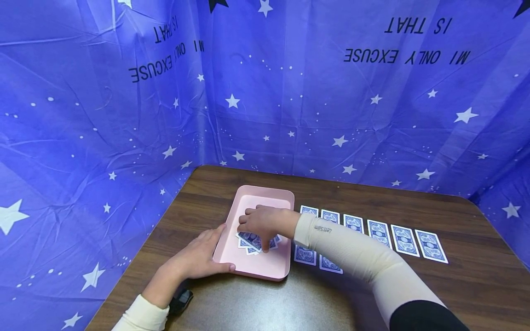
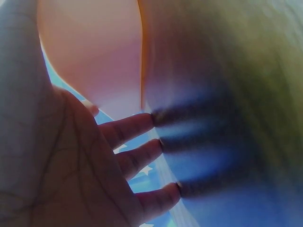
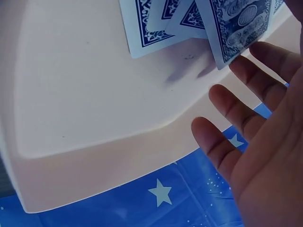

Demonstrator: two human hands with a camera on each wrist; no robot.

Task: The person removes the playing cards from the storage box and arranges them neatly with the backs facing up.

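Note:
My left hand (image 1: 203,255) rests at the near left corner of a pink tray (image 1: 232,269). Its thumb lies along the front wall and its fingers along the left side; in the left wrist view the fingers (image 2: 137,124) look nearly straight, tips at the tabletop. Over the tray, my right hand (image 1: 265,222) pinches a blue-backed playing card (image 1: 250,241) between thumb and fingers. The right wrist view has that card tilted above the others, its edge at the fingertips (image 3: 258,47). Beneath it lies a loose fan of several face-down cards (image 3: 156,23).
Right of the tray, more face-down cards (image 1: 431,246) lie in a row on the brown wooden table (image 1: 476,285), with a shorter row nearer, partly behind the right forearm. A blue star-patterned cloth (image 1: 265,115) hangs behind and to the left.

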